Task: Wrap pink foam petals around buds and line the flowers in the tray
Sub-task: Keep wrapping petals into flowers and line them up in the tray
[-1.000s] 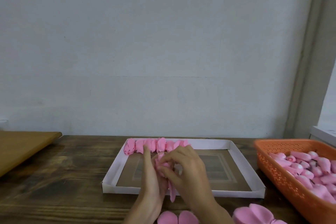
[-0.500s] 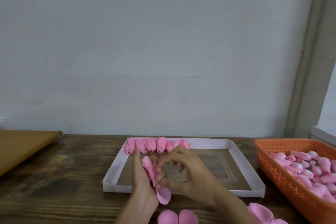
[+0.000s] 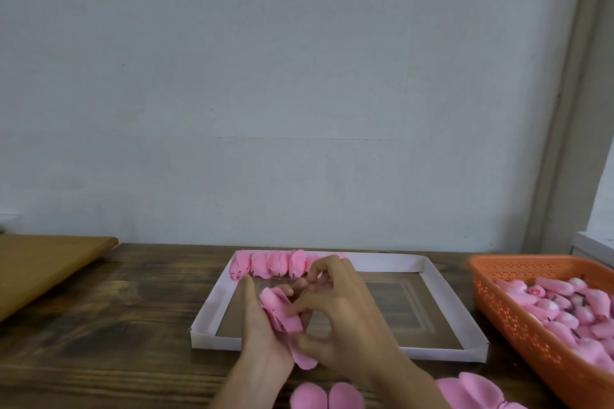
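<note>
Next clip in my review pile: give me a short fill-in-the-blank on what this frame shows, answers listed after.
1. The finished flowers stand in a row along the tray's ____ wall.
2. The spare buds lie in a basket coloured ____.
3. The left hand and right hand grip the half-wrapped flower, whose colour is ____.

Missing words: far; orange; pink.

A dark-stained, streaky wooden plank table (image 3: 99, 325) fills the foreground. At nine o'clock sits a smooth light-brown wooden board (image 3: 40, 266). A pale grey painted wall (image 3: 299, 93) rises at twelve o'clock. At three o'clock a beige vertical frame strip (image 3: 564, 109) stands above a white ledge corner (image 3: 594, 244).
</note>
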The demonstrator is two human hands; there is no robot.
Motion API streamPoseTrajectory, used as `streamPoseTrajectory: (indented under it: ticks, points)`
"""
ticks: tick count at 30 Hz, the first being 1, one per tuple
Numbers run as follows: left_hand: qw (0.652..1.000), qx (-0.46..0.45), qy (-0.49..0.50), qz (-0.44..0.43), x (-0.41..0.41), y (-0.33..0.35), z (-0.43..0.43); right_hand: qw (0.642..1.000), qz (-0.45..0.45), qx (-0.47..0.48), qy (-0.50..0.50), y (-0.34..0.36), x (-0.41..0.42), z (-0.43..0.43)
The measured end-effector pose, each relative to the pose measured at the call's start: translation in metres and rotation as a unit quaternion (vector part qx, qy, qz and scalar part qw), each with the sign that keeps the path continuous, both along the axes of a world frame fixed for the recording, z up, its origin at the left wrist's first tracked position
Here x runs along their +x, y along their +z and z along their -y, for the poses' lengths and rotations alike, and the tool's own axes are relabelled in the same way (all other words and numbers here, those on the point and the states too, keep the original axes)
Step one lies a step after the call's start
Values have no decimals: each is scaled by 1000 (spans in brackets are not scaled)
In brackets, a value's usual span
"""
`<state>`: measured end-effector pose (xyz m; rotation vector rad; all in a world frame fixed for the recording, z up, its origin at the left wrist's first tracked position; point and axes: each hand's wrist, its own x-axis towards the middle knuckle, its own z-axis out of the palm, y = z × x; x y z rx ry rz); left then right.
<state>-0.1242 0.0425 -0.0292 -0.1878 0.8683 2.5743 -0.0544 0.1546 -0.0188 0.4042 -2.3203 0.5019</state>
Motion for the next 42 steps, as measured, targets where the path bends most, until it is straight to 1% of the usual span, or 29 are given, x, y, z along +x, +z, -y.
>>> streamPoseTrajectory:
  ticks: [3,6,9,11,13,15,17,19,21,23,25,27,29,30,34,37,39,40,41,42]
  points:
    - [1000,-18,-8,14,-5,2,4,999,-19,-21,-21,-2,-2,2]
    - [999,-12,-35,16,-7,0,5,996,-17,-75,-42,-3,-4,5]
    - [1000,-19,-5,7,-8,-4,3,993,-32,-96,-62,-4,-5,10]
    - [999,-35,29,-26,-10,-8,2,992,-29,-96,-74,-6,-6,14]
    - [997,-50,50,-42,-11,-11,1,990,-2,-113,-84,-6,-5,16]
    - [997,-48,44,-44,-11,-10,2,987,30,-131,-85,-6,-5,16]
    - [999,-27,22,-29,-11,-8,4,986,60,-138,-70,-5,-5,14]
    - [1000,-1,13,-2,-11,-6,5,979,116,-157,-61,-4,-6,10]
    - [1000,7,7,-4,-11,-5,7,956,193,-215,-56,-4,-6,6]
    - [1000,21,1,-12,-12,-6,7,917,251,-306,-45,-2,-6,6]
    - [999,31,1,-12,-11,-5,7,863,292,-411,-20,-1,-7,6]
    - [999,35,25,-12,-9,-5,6,806,318,-499,17,0,-6,5]
    - [998,38,48,-26,-9,-6,4,765,315,-560,49,0,-6,6]
    - [997,36,56,-36,-10,-7,4,751,308,-581,64,0,-5,6]
    - [995,42,49,-72,-11,-10,3,708,282,-636,124,3,-4,10]
    - [995,35,45,-86,-14,-14,3,680,272,-660,165,5,-1,14]
    - [995,30,39,-88,-15,-16,3,677,267,-664,174,8,0,16]
    - [995,29,40,-89,-15,-16,4,689,264,-653,169,10,1,17]
    - [994,33,47,-88,-15,-16,4,716,259,-629,156,12,1,18]
    - [994,39,52,-85,-15,-15,4,753,251,-592,140,13,1,18]
